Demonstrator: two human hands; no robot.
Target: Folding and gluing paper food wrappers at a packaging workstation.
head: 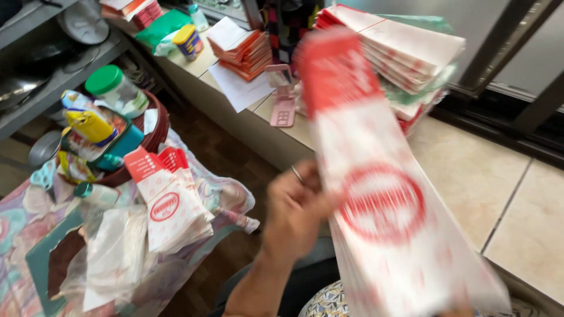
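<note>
Beige tiled counter under blurred red-and-white paper bags gripped by left hand.

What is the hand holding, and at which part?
The left hand holds a stack of red-and-white paper bags by its left long edge, near the middle. The right hand is not visible.

Bare-armed left grip, thin silver ring on one finger

Paper bag in left hand, bag pile left (apparently on cloth), stack behind on counter
</note>
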